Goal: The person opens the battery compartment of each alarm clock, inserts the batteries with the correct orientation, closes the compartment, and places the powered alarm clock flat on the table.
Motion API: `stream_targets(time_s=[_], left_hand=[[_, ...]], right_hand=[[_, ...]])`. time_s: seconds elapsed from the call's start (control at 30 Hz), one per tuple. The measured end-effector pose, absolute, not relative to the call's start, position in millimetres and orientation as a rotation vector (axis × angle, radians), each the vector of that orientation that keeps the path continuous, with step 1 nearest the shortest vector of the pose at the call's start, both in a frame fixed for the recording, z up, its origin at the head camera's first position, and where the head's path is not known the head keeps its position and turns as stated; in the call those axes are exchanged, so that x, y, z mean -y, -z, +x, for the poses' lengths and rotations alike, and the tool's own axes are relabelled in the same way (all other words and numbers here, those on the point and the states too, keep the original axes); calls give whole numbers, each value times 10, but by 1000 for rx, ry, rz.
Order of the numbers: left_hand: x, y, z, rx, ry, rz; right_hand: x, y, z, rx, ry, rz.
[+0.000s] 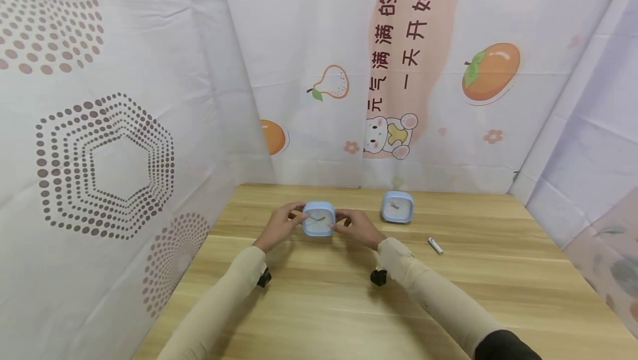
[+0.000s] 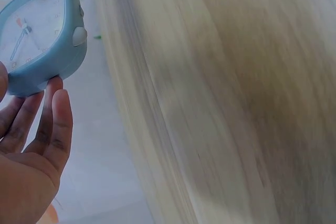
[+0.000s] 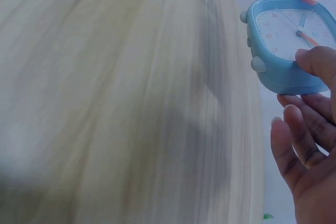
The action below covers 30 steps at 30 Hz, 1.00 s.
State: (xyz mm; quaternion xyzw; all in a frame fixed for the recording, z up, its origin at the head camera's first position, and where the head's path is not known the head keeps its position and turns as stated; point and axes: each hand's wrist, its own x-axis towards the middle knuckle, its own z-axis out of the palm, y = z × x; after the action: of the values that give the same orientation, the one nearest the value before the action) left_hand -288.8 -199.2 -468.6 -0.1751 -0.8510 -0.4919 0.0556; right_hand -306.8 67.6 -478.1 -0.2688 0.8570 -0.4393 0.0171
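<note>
Both hands hold a light blue alarm clock with a white dial, one at each side, its face toward the head camera. On its left side my left hand grips the edge, thumb at the front and fingers behind. My right hand grips the opposite edge the same way. In the left wrist view the clock shows small rounded feet along one side. The right wrist view shows the thumb of my right hand on the rim of the dial, with several fingers spread below.
A second light blue clock stands at the back of the wooden table, right of the held one. A small white battery-like cylinder lies in front of it. Printed curtains rise behind the table and at both sides.
</note>
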Motion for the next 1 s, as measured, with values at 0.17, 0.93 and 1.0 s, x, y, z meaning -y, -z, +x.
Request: stream_targets(time_s=[0.17, 0.93, 1.0], left_hand=[[1894, 4684, -2826, 2585, 1456, -564], [1504, 4709, -2646, 2601, 1437, -741], [1462, 4706, -2624, 2592, 1437, -766]], right_hand=[[-792, 4808, -3001, -2646, 1380, -813], [-1306, 4855, -2650, -2625, 1403, -806], [-1352, 4864, -2611, -2615, 1413, -778]])
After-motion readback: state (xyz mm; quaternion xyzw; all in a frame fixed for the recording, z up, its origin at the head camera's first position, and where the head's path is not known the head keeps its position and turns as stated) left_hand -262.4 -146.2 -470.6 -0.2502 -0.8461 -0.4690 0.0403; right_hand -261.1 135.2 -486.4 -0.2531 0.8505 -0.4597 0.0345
